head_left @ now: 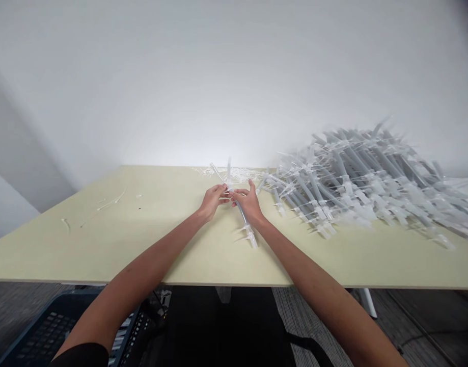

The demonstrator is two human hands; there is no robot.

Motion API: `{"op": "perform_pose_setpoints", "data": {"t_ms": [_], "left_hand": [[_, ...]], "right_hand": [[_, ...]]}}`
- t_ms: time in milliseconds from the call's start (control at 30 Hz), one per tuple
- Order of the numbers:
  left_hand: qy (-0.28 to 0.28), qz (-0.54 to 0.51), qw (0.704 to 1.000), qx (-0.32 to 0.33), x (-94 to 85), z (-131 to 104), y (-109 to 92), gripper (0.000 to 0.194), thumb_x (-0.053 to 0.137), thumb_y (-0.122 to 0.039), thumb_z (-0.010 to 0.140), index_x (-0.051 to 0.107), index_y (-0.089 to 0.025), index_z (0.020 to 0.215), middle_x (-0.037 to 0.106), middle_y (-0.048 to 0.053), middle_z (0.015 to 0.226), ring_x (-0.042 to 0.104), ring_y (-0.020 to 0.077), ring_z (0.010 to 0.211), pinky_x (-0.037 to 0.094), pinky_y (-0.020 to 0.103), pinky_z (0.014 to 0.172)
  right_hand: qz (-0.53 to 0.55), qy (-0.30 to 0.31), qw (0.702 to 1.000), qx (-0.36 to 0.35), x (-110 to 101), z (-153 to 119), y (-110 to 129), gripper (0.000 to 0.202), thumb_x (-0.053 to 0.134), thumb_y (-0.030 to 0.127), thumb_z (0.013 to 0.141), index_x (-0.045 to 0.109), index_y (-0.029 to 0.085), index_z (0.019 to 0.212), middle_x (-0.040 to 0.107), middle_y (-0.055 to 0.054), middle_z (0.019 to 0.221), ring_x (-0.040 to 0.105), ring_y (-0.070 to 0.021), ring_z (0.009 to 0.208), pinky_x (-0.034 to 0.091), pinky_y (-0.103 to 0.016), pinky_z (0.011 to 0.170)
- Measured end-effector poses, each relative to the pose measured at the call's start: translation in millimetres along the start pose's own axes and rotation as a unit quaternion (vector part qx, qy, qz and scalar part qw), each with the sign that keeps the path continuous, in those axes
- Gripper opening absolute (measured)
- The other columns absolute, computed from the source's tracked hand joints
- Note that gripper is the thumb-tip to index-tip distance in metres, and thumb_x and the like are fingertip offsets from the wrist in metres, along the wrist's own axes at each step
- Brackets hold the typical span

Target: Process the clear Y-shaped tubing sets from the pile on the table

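Near the middle of the table, both my hands are at the joint of a branched piece of clear plastic tubing (pixel 243 216). My left hand (pixel 213 201) pinches at the joint from the left, fingertips almost meeting those of the other hand. My right hand (pixel 249 203) closes on the joint from the right, its thumb raised. Two short tube arms stick up beyond the fingers. The longer tube runs down toward me and ends in a whitish connector (pixel 252 238) with thin tie ends sticking out. My fingers hide the joint itself.
A large heap of similar tubing pieces (pixel 356 168) covers the table's right side. White cable ties (pixel 241 175) lie scattered along the wall behind my hands. A few loose ties (pixel 110 203) lie at the left. Below the table's front edge stands a dark blue basket (pixel 46 321).
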State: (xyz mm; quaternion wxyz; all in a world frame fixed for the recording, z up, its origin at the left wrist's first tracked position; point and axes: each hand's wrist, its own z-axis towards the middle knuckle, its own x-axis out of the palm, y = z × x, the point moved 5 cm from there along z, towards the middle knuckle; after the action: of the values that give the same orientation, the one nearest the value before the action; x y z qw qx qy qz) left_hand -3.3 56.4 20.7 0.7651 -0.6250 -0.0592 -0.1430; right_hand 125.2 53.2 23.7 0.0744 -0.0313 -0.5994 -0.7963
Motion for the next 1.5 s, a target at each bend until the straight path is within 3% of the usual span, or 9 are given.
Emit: {"op": "perform_pose_setpoints", "data": {"t_ms": [100, 167, 500, 700, 867, 967, 1100, 1300, 1500], "left_hand": [[-0.001, -0.025, 1.000, -0.009, 0.0, 0, 1, 0.035, 0.064, -0.046, 0.072, 0.057, -0.013, 0.078, 0.060, 0.007, 0.085, 0.059, 0.0141, 0.076, 0.047, 0.031, 0.075], [0.011, -0.030, 0.999, -0.012, 0.5, 0, 2, 0.034, 0.065, -0.044, 0.072, 0.057, -0.012, 0.079, 0.060, 0.007, 0.084, 0.058, 0.0137, 0.077, 0.047, 0.032, 0.077], [0.039, -0.012, 0.999, 0.027, 3.4, -4, -3, 0.030, 0.065, -0.040, 0.074, 0.056, -0.013, 0.081, 0.060, 0.005, 0.078, 0.058, 0.0129, 0.072, 0.046, 0.034, 0.078], [0.034, -0.007, 0.998, 0.047, 0.9, -3, -1, 0.031, 0.066, -0.042, 0.073, 0.057, -0.013, 0.080, 0.060, 0.004, 0.078, 0.059, 0.0128, 0.073, 0.046, 0.034, 0.080], [0.023, -0.025, 0.999, 0.019, -0.8, -1, 0, 0.040, 0.058, -0.050, 0.076, 0.060, -0.011, 0.085, 0.061, 0.008, 0.082, 0.060, 0.0158, 0.074, 0.047, 0.036, 0.078], [-0.017, 0.018, 1.000, 0.017, -5.9, 0, -1, 0.047, 0.048, -0.055, 0.080, 0.061, -0.012, 0.092, 0.061, 0.012, 0.090, 0.060, 0.0193, 0.081, 0.047, 0.034, 0.075], [-0.091, 0.149, 0.985, 0.011, -13.8, -1, 1, 0.045, 0.058, -0.048, 0.075, 0.057, -0.017, 0.107, 0.058, 0.012, 0.110, 0.056, 0.0218, 0.098, 0.045, 0.032, 0.075], [0.003, 0.097, 0.995, 0.034, -4.0, -3, -4, 0.040, 0.056, -0.049, 0.077, 0.062, -0.015, 0.097, 0.063, 0.011, 0.098, 0.059, 0.0201, 0.089, 0.044, 0.035, 0.079], [0.016, 0.088, 0.996, 0.026, -3.6, -2, -7, 0.032, 0.060, -0.045, 0.074, 0.062, -0.014, 0.084, 0.063, 0.007, 0.082, 0.057, 0.0157, 0.078, 0.043, 0.032, 0.076]], "right_hand": [[0.042, 0.031, 0.997, 0.048, 3, 1, -2, 0.056, 0.072, 0.030, 0.061, 0.055, 0.016, 0.112, 0.060, -0.003, 0.084, 0.056, -0.0111, 0.059, 0.049, -0.024, 0.052], [0.063, 0.046, 0.995, 0.064, 3, 0, -1, 0.040, 0.073, 0.032, 0.060, 0.062, 0.014, 0.095, 0.060, -0.003, 0.077, 0.052, -0.0089, 0.055, 0.045, -0.022, 0.049], [0.084, 0.047, 0.994, 0.045, 3, 0, 2, 0.027, 0.072, 0.037, 0.062, 0.066, 0.015, 0.076, 0.055, 0.000, 0.058, 0.045, -0.0087, 0.049, 0.034, -0.023, 0.044], [0.085, 0.049, 0.994, 0.054, 4, -3, 4, 0.026, 0.072, 0.034, 0.062, 0.068, 0.014, 0.078, 0.057, -0.001, 0.062, 0.045, -0.0083, 0.049, 0.034, -0.024, 0.045], [0.088, 0.044, 0.992, 0.076, 3, -2, 2, 0.025, 0.071, 0.036, 0.065, 0.068, 0.014, 0.076, 0.060, -0.002, 0.062, 0.049, -0.0095, 0.052, 0.040, -0.024, 0.049], [0.112, 0.034, 0.988, 0.097, 0, 0, 0, 0.023, 0.070, 0.037, 0.067, 0.066, 0.015, 0.072, 0.064, -0.004, 0.071, 0.054, -0.0107, 0.057, 0.045, -0.024, 0.053], [0.176, 0.072, 0.972, 0.140, 3, -1, 2, 0.016, 0.064, 0.030, 0.073, 0.066, 0.014, 0.076, 0.066, -0.007, 0.083, 0.056, -0.0116, 0.063, 0.047, -0.024, 0.056], [0.218, 0.144, 0.951, 0.163, 11, -5, 10, 0.013, 0.051, 0.018, 0.074, 0.063, 0.014, 0.075, 0.067, -0.007, 0.078, 0.053, -0.0106, 0.060, 0.040, -0.022, 0.049], [0.134, 0.131, 0.976, 0.111, 8, -5, 12, 0.023, 0.064, 0.037, 0.072, 0.061, 0.015, 0.077, 0.063, -0.005, 0.071, 0.047, -0.0086, 0.051, 0.033, -0.022, 0.043]]}}
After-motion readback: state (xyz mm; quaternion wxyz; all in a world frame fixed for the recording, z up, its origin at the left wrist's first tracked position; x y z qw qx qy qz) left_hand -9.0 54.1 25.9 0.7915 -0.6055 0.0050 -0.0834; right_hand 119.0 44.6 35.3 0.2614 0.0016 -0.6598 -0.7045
